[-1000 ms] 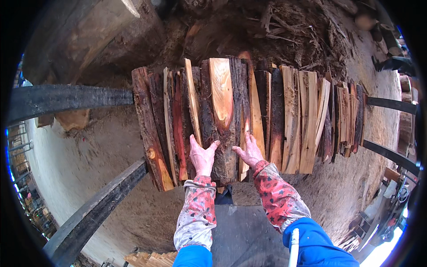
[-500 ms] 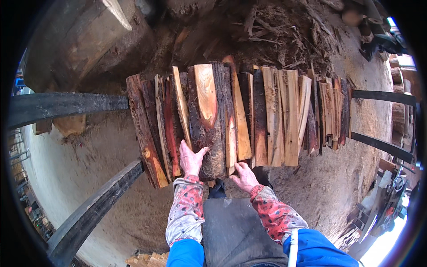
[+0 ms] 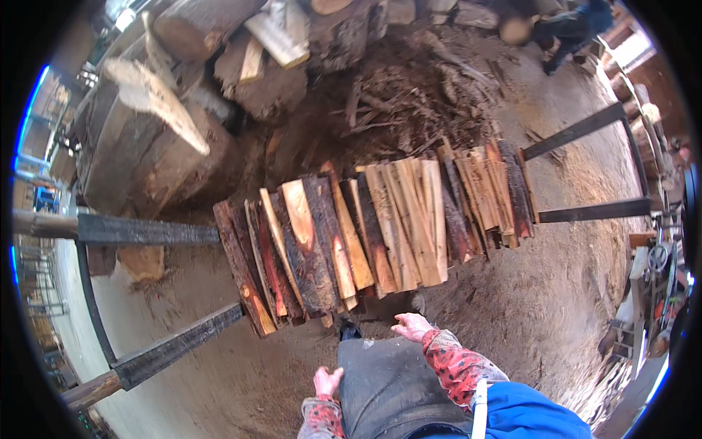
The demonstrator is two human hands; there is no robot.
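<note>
A row of split firewood (image 3: pixel 409 227) lies side by side across a rack of dark rails, some pieces with rough bark and others with pale or reddish cut faces. My right hand (image 3: pixel 412 327) hovers just below the near ends of the pieces, apart from them, with fingers loosely bent and nothing in them. Lower and closer to me, my left hand (image 3: pixel 327 382) is empty, its thumb standing away from the fingers. It is beside the dark apron (image 3: pixel 395 388) on my front.
Dark rails (image 3: pixel 179 336) reach out left, and more rails (image 3: pixel 596 211) reach right. Behind the rack lie a bark heap (image 3: pixel 395 102) and large logs (image 3: pixel 146 146). A person in dark clothes (image 3: pixel 574 29) is at the far right. A machine with a handwheel (image 3: pixel 658 256) stands right.
Both hands have come off the firewood; the left has drawn back toward me, the right slightly down. The view has tilted up, showing more logs and a person at the back.
</note>
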